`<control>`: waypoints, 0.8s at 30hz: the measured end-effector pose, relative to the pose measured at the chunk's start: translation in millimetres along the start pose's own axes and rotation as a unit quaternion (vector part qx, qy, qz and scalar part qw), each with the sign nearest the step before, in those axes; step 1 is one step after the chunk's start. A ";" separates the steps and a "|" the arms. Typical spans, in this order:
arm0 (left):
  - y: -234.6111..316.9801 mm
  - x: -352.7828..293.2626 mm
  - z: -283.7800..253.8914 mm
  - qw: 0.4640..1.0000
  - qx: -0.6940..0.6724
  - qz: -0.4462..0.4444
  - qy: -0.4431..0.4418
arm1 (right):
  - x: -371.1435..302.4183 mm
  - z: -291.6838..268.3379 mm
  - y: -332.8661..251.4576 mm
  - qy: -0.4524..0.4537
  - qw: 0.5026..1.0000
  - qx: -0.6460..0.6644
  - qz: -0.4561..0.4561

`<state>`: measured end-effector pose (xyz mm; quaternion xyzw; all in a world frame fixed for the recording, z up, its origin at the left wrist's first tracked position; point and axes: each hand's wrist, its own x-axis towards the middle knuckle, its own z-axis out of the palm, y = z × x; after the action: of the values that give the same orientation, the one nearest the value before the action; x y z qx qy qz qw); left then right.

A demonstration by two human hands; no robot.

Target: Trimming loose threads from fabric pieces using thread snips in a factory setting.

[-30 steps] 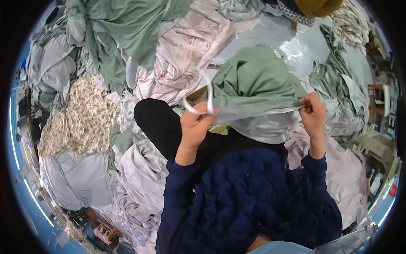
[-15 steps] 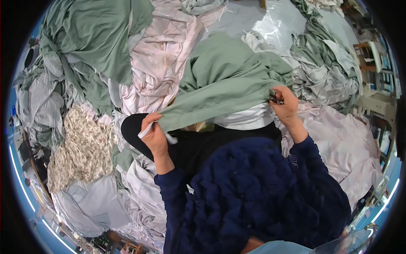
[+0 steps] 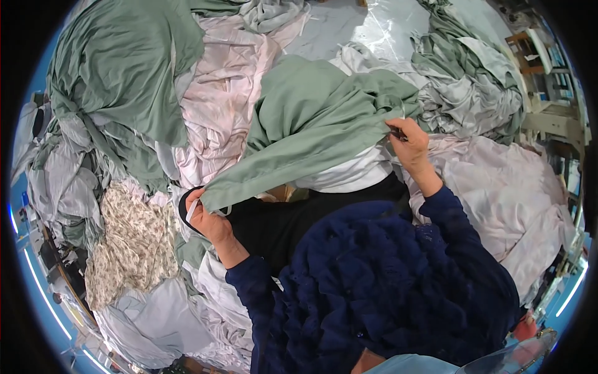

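A sage-green cloth [image 3: 299, 163] is stretched in a long folded band across my lap, its bulk heaped beyond. My left hand [image 3: 212, 225] pinches the band's near-left end, where a narrow white strip [image 3: 192, 209] loops by the fingers. At the band's right end, my right hand [image 3: 410, 146] is closed at the cloth's edge. A small dark object [image 3: 396, 133], too hidden to name, shows among its fingers. White fabric [image 3: 349, 174] lies under the band, over my black-clad legs [image 3: 268, 227].
Heaps of cloth surround me: green [image 3: 118, 68] at far left, pale pink [image 3: 221, 87] beside it, floral-printed [image 3: 131, 237] at left, more pink [image 3: 498, 193] at right. Grey and green cloth [image 3: 467, 93] is piled at far right. A wooden stool [image 3: 526, 53] stands beyond.
My left hand has moved left and nearer to me, drawing its end of the green band along. My right hand sits slightly farther left and up, still at the other end.
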<state>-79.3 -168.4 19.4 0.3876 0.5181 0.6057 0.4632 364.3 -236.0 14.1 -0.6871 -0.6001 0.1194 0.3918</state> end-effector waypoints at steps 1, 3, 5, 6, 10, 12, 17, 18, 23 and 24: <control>-1.3 0.6 0.0 1.000 -0.001 0.000 -0.003 | 0.1 -0.4 -0.6 0.011 1.000 0.006 -0.003; -3.7 1.5 -0.6 1.000 -0.009 -0.010 -0.011 | -0.4 -1.4 -1.3 0.023 1.000 0.012 -0.005; -4.4 1.3 0.2 1.000 -0.006 -0.014 -0.009 | -0.3 -2.5 -1.5 0.030 1.000 -0.003 -0.006; -4.8 1.3 0.3 1.000 -0.004 -0.018 -0.006 | -0.6 -2.9 -1.6 0.031 1.000 -0.003 -0.004; -5.8 1.1 -1.3 1.000 0.000 -0.018 -0.003 | 1.4 -2.1 -0.1 0.035 0.999 -0.010 -0.023; -4.2 0.4 -5.5 0.999 0.029 -0.018 -0.003 | 2.5 -0.8 -3.9 0.041 0.998 -0.005 -0.038; 46.1 -10.9 69.0 0.982 0.090 0.082 -0.145 | 9.6 -17.4 -72.2 -0.036 0.991 0.128 0.013; 57.2 -18.5 92.0 0.976 0.123 0.062 -0.171 | 13.2 -22.7 -98.2 -0.084 0.983 0.164 0.013; 79.7 -35.9 160.0 0.950 0.077 0.101 -0.285 | 49.4 10.7 -186.4 -0.158 0.938 0.305 -0.050; 82.6 -35.3 172.9 0.942 0.087 0.182 -0.268 | 49.3 12.5 -185.5 -0.173 0.934 0.304 -0.069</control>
<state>81.2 -158.9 129.4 0.6622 0.3463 0.5060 0.4307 233.1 -190.9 147.3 -0.4607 -0.6395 0.3859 0.4795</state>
